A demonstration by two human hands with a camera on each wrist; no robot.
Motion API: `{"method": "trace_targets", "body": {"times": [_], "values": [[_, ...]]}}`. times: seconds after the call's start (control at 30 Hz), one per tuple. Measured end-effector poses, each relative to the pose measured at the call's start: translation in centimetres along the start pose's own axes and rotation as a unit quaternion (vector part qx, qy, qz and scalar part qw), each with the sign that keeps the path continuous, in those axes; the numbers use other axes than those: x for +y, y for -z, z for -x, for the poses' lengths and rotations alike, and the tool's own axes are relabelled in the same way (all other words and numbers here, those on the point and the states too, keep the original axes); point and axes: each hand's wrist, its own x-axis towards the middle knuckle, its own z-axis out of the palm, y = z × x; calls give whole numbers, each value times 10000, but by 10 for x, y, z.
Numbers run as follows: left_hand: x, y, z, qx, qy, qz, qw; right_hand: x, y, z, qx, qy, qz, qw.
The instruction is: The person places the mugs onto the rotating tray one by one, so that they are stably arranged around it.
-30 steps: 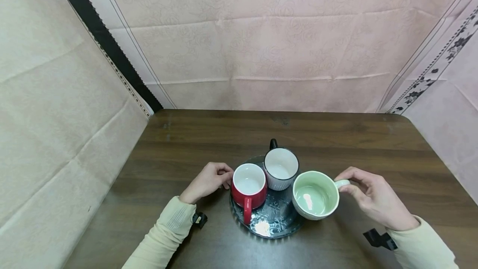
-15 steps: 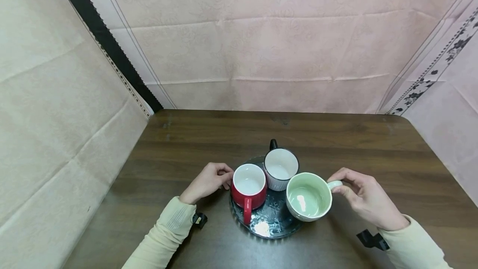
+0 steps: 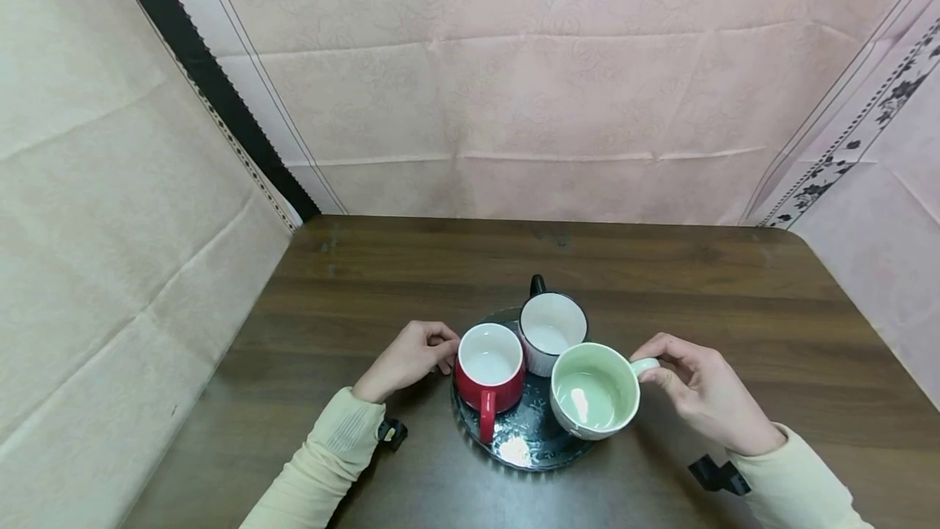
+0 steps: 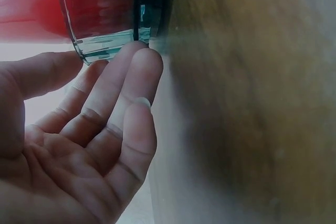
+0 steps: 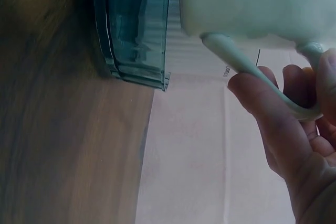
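A pale green mug (image 3: pixel 596 392) is held over the right part of a dark, glossy glass tray (image 3: pixel 542 446). My right hand (image 3: pixel 708 390) pinches its handle; in the right wrist view the mug's base is close above the tray's rim (image 5: pixel 167 80). On the tray, a red mug (image 3: pixel 490 382) with a white inside stands at the left, handle toward me. Behind it stands a white mug (image 3: pixel 552 329) with black rim and handle. My left hand (image 3: pixel 411 357) grips the tray's left edge, its thumb at the upper rim and fingertips (image 4: pixel 144 66) lower on the glass wall.
The tray stands on a brown wooden table (image 3: pixel 396 268). Pale patterned cloth (image 3: pixel 551 88) hangs behind the table and along both sides. Black straps sit at both wrists.
My right hand has moved left with the green mug, bringing it farther over the tray. The left hand, the tray and the other two mugs have stayed in place.
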Motion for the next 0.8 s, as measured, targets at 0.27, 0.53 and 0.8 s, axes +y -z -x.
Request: {"method": "trace_targets", "body": {"times": [0.27,0.53,0.8], "values": [[0,0,0,-7,38,28,10000,1,-4,-2,-107,74,-248,9996],[-1,0,-1,-35,60,66,10000,4,-10,-4,-178,119,-296,9993],[-1,0,0,-22,108,29,9999,5,-14,-4,-221,27,-322,9992]]}}
